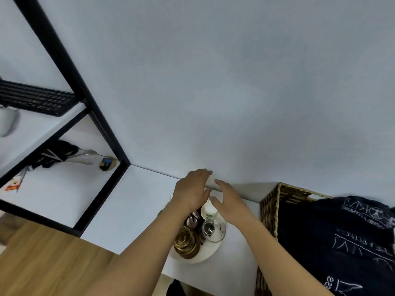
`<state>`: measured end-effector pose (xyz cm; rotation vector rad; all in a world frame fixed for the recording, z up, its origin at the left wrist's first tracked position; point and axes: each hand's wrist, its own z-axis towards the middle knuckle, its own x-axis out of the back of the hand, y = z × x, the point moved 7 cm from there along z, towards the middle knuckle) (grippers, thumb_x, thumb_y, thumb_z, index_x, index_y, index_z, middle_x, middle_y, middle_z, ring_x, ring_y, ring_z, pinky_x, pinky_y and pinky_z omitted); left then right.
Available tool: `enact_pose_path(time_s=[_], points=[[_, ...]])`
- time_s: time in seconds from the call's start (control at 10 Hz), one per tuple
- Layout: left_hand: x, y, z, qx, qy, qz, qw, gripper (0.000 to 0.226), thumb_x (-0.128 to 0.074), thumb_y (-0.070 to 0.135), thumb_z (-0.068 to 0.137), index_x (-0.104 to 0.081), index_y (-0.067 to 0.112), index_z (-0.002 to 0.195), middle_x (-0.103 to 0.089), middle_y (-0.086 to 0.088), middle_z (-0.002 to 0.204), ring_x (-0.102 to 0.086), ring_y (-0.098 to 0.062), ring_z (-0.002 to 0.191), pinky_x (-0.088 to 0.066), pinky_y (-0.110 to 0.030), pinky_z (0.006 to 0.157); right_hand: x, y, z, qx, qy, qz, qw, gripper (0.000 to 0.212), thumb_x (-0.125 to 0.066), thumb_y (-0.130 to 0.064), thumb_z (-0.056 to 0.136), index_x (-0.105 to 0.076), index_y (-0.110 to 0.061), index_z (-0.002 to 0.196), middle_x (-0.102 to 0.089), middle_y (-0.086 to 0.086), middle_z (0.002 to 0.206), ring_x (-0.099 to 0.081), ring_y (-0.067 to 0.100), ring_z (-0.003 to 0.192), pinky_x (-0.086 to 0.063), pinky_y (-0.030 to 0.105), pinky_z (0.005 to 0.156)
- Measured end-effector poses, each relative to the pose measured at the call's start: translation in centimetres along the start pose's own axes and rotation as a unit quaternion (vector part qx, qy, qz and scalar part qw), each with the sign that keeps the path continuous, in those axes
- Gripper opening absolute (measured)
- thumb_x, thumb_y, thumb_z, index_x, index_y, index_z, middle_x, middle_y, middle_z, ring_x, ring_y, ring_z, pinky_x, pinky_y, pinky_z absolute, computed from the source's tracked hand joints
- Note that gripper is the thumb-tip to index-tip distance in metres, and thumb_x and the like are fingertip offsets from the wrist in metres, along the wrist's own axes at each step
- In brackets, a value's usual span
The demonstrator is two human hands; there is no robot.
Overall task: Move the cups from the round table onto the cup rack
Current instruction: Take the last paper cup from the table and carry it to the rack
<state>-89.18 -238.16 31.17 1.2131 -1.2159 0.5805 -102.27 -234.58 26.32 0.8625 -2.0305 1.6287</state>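
Head view, tilted, looking down at a white shelf top (132, 210) that meets a pale wall (235, 82).

Surface: a round white tray (205, 256) sits on the shelf top close to the wall. On it: a white cup (209, 209) with a green mark, standing at the wall side; a clear glass cup (212, 229) just in front of it, with a metal piece inside; a brown and gold lidded pot (186, 240) to the left of the glass cup; small shiny items (192, 218) behind the pot, too blurred to name.

Hands: left hand (192, 190) reaches over the far side of the tray, fingers straight and close together, nothing visibly held. Right hand (229, 201) is beside it, fingers extended toward the wall, thumb just by the white cup's rim; contact cannot be told. Both forearms cross the tray from below.

Right of the tray: a wicker basket (270, 210) holding dark cloth (342, 242) with white print.

Left: a black-framed shelf unit (70, 67). Upper board carries a black keyboard (36, 97). Lower board carries dark items (57, 152) and a small round object (108, 163).

Floor: wood (42, 259), lower left.
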Motion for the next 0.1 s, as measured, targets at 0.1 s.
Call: enact_pose_path(time_s=[0.1], points=[[3.94, 0.83, -0.26, -0.012, 0.061, 0.035, 0.997, 0.069, -0.056, 0.041, 0.1, -0.026, 0.028, 0.161, -0.019, 0.004, 0.17, -0.016, -0.021, 0.157, -0.029, -0.041, 0.119, 2.36, -3.37, -0.01, 0.06, 0.017, -0.027, 0.998, 0.065, -0.054, -0.039, 0.101, -0.024, -0.027, 0.157, -0.02, -0.003, 0.166, -0.02, 0.019, 0.151, -0.021, 0.033, 0.117]])
